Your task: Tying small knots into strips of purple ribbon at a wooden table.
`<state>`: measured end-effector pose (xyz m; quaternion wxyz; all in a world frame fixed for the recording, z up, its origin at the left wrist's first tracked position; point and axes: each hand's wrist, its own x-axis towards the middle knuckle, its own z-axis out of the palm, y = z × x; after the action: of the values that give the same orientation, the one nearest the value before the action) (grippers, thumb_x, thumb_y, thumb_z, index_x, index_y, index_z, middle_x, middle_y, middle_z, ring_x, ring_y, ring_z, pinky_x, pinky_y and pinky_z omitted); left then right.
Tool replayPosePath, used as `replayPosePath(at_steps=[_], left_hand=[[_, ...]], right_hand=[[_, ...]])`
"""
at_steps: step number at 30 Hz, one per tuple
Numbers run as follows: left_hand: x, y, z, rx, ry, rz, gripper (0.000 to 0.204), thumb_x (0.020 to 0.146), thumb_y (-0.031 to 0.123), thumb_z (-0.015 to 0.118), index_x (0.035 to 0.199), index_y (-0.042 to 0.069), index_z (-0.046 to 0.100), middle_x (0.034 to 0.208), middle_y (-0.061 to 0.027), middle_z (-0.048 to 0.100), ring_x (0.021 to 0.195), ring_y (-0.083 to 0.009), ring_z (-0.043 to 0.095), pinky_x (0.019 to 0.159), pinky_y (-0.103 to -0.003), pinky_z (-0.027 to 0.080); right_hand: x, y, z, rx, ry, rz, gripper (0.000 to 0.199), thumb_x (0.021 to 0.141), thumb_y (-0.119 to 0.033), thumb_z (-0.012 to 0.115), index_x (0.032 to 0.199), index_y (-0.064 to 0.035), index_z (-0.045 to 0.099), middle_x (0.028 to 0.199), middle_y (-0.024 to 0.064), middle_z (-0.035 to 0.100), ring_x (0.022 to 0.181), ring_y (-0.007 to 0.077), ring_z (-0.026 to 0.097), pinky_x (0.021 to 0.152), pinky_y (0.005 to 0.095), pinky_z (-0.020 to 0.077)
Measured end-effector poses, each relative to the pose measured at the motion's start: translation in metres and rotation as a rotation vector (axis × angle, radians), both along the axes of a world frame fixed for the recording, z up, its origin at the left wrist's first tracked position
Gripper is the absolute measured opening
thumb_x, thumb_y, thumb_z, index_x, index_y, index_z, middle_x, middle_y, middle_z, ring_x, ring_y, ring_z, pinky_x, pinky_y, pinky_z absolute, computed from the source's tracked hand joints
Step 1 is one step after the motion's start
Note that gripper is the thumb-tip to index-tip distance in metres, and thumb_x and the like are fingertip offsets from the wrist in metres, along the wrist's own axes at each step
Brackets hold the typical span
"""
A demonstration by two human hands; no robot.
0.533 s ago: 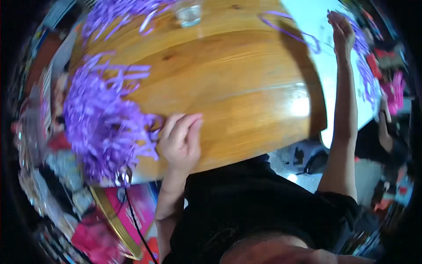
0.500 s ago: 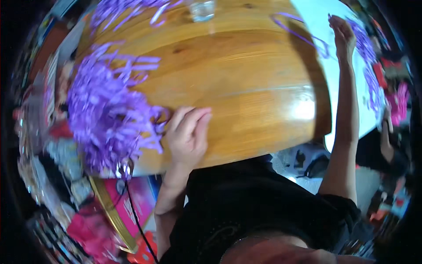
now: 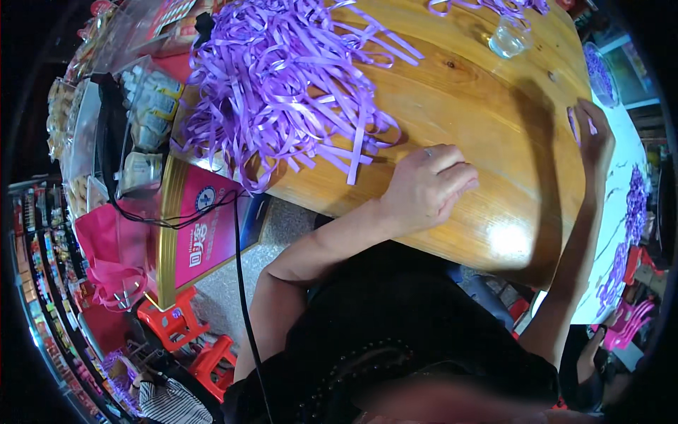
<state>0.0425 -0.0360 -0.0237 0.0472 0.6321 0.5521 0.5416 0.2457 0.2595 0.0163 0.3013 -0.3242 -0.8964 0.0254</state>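
- Wood fills most of the view: a broad, varnished wooden table [image 3: 494, 92] with a rounded near edge, bent by the lens; a bright patch of reflected light is seen on it near the person's body.
- At the table's left end a large heap of purple ribbon strips [image 3: 282, 78] is piled; a few loose ends are spread out toward the left hand, and one crossed pair of strips [image 3: 357, 152] is lying nearest to it.
- The left hand [image 3: 424, 187] is laid palm down on the wood just beside the heap's edge; its fingers are held loosely together and slightly curled, and nothing is gripped in it; a ring is worn on one finger.
- The right hand [image 3: 592, 134] is stretched far out to the table's right edge; a short bit of purple ribbon [image 3: 573, 120] is seen at its fingers, though whether it is pinched or merely touched cannot be told.
- A small clear glass [image 3: 508, 39] is stood near the far edge, well apart from both hands; more purple strips [image 3: 487, 7] are lying beyond it.
- Below the table's left end a pink and gold box [image 3: 205, 233] is propped; a black cable [image 3: 236, 240] is hung across it; red plastic stools [image 3: 191, 339] are set on the floor.
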Motion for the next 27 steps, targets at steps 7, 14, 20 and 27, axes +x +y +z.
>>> replayPosePath(at_steps=[7, 14, 20, 27], left_hand=[[-0.001, -0.001, -0.007, 0.060, 0.118, 0.014, 0.011, 0.073, 0.013, 0.064, 0.076, 0.008, 0.054, 0.075, -0.0062, 0.047, 0.068, -0.0230, 0.055, 0.058, -0.034, 0.046], [0.004, -0.005, -0.005, -0.039, 0.238, -0.025, 0.015, 0.074, 0.019, 0.062, 0.076, 0.009, 0.052, 0.074, -0.0058, 0.047, 0.064, -0.0227, 0.055, 0.053, -0.035, 0.046], [0.003, -0.007, -0.007, 0.008, 0.323, -0.079, 0.012, 0.074, 0.020, 0.052, 0.074, 0.008, 0.050, 0.073, -0.0063, 0.045, 0.065, -0.0220, 0.055, 0.052, -0.034, 0.047], [0.000, -0.013, -0.002, 0.051, 0.359, -0.102, 0.013, 0.071, 0.020, 0.052, 0.074, 0.007, 0.050, 0.072, -0.0050, 0.042, 0.063, -0.0190, 0.052, 0.056, -0.032, 0.046]], right_hand=[[-0.157, -0.113, 0.010, -0.045, 0.016, 0.692, 0.014, 0.079, -0.007, 0.064, 0.092, -0.0007, 0.065, 0.095, 0.0101, 0.065, 0.089, 0.0242, 0.062, 0.079, 0.0310, 0.0482], [-0.262, -0.140, -0.008, -0.006, -0.016, 0.780, 0.013, 0.080, -0.013, 0.064, 0.088, -0.0028, 0.065, 0.085, 0.0124, 0.063, 0.079, 0.0283, 0.061, 0.070, 0.0353, 0.0487], [-0.295, -0.140, -0.025, 0.049, -0.181, 0.673, 0.018, 0.077, -0.018, 0.066, 0.087, -0.0022, 0.064, 0.083, 0.0139, 0.063, 0.075, 0.0292, 0.060, 0.067, 0.0357, 0.0482], [-0.287, -0.123, -0.024, -0.547, 0.009, 0.623, 0.017, 0.083, -0.016, 0.063, 0.093, -0.0026, 0.064, 0.085, 0.0054, 0.065, 0.075, 0.0172, 0.063, 0.063, 0.0295, 0.0496]])
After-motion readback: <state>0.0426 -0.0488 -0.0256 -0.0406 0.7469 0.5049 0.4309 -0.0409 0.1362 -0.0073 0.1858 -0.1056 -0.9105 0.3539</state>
